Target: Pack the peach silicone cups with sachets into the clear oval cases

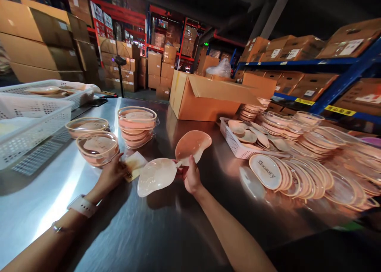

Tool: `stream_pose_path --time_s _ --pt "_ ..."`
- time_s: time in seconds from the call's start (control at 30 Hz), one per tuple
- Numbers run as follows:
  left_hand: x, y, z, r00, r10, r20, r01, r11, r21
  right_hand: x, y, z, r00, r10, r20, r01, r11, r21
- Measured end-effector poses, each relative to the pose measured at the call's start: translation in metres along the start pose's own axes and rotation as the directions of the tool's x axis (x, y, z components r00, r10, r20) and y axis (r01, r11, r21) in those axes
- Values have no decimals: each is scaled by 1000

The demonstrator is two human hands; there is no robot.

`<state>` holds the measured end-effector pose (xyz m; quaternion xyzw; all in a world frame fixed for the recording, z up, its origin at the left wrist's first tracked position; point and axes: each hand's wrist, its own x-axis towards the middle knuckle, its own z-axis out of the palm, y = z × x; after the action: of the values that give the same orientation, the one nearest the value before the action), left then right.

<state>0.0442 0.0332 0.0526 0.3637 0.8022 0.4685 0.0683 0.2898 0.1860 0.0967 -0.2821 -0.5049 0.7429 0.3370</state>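
Between the fingers and thumb of my right hand is a pair of curved pink shells, meeting at a narrow middle. The nearer shell looks pale and glossy; the farther one is deeper pink. My left hand is low over the table, its fingers closed at the left edge of a small cream-and-yellow packet. Just beyond that hand sits a clear-rimmed pink oval case. Another oval case stands behind it, and a stack of such cases rises to its right.
White perforated baskets line the left side. An open cardboard box stands at the back. On the right are a basket of pink shells, a leaning row of oval lids and several stacked cases. A phone lies far left.
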Motion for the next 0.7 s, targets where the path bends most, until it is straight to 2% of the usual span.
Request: stream_pose_path --time_s 0.1,0.17,0.27,0.37,0.5,0.6,0.7 --pt "2 8 -5 1000 -10 -6 9 990 -144 1 -1 -1 1000 6 -30 -4 998 59" --pt "0 16 -8 997 -56 -48 42 967 -253 0 -2 0 998 33 -52 -28 995 99" --pt "-7 29 -11 985 -171 -35 123 823 -554 -2 -4 3 996 68 -63 -59 989 133" --pt "-16 42 -8 978 -192 80 191 674 -714 -4 -6 5 995 77 -63 -66 985 156" --pt "-33 58 4 954 -119 276 285 645 -709 -6 -6 6 990 108 -90 -89 977 194" --pt "-47 65 15 930 -43 364 300 662 -687 -8 -8 9 982 162 -92 -139 965 222" --pt "-56 66 24 858 -43 512 406 667 -625 -10 -11 12 974 218 -62 -193 940 282"
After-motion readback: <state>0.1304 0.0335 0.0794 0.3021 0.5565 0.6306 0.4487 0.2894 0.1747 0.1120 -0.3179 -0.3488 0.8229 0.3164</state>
